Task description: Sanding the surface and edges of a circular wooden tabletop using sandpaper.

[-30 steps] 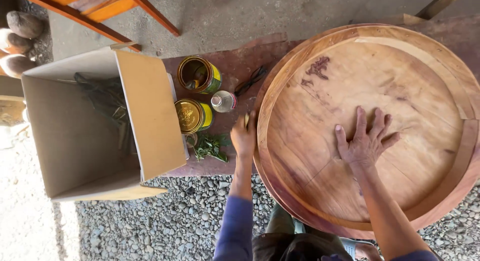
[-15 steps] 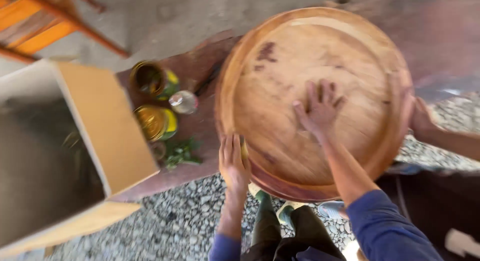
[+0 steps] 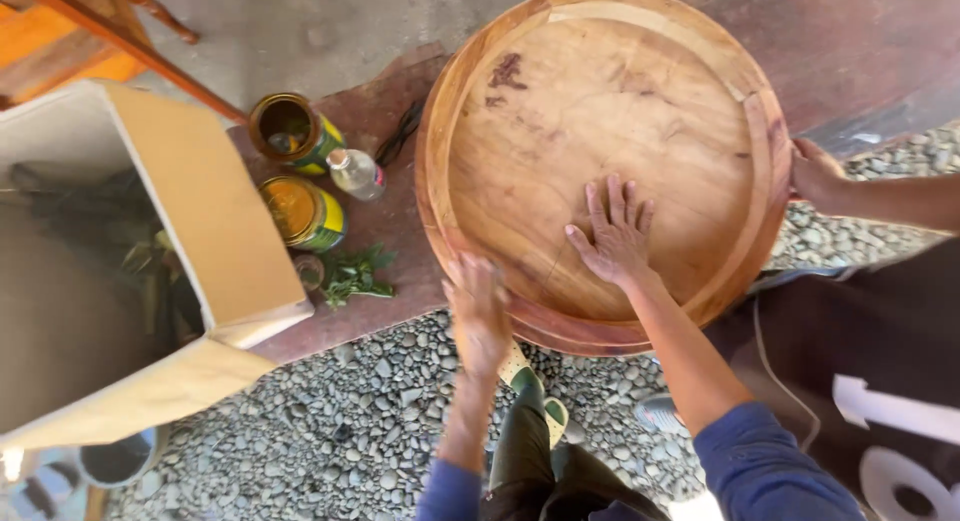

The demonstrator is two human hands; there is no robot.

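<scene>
Outdoor scene, bright daylight, hard shadows. Ground was loose grey gravel (image 3: 330, 431) across the lower part. A reddish-brown low slab (image 3: 385, 201) lay on it, running left to right. Beyond that, a bare grey concrete floor (image 3: 300, 31) at the top. Orange-painted wooden furniture frame (image 3: 90, 31) stood in the upper left corner, one slanted leg crossing over the concrete. Large open cardboard box (image 3: 200, 211) sat at left, its flap lit by sun, the inside in shade. A round grey bucket (image 3: 120, 459) showed partly at the bottom left on the gravel. No walls or windows in view.
</scene>
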